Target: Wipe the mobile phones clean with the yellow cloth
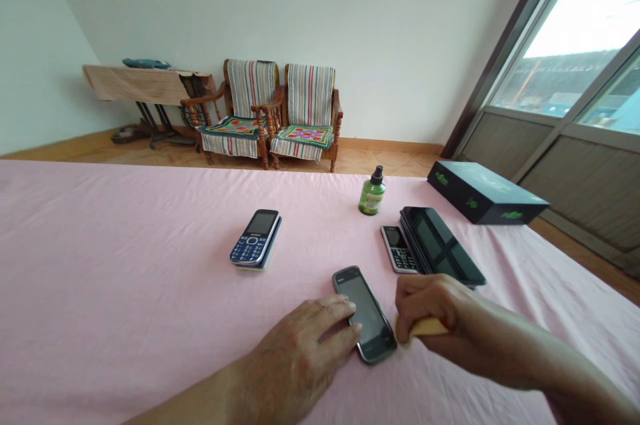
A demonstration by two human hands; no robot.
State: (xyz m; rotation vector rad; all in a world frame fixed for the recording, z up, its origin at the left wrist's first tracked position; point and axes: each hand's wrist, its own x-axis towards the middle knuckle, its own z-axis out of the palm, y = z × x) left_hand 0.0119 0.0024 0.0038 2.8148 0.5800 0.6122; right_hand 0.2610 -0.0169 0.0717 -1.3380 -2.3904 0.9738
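Head view: a touchscreen phone (370, 312) lies face up on a pink cloth (165, 332), between the two hands and set at a slant, its top end pointing away and to the left. Its body is slim, with rounded corners and a silver-grey rim around a black front; the glass is dark, with a soft pale sheen, and the tiny marking near the top is too small to read. The left hand (307, 348) lies along its left side with the grip loose, fingers a little apart, fingertips resting on the edge and glass. The right hand (433, 308) has its grip closed on a yellow cloth (429, 326) at the phone's lower right edge. Beyond that hand, a silver-edged keypad phone (399, 250) lies just beside a glossy black tablet (447, 248).
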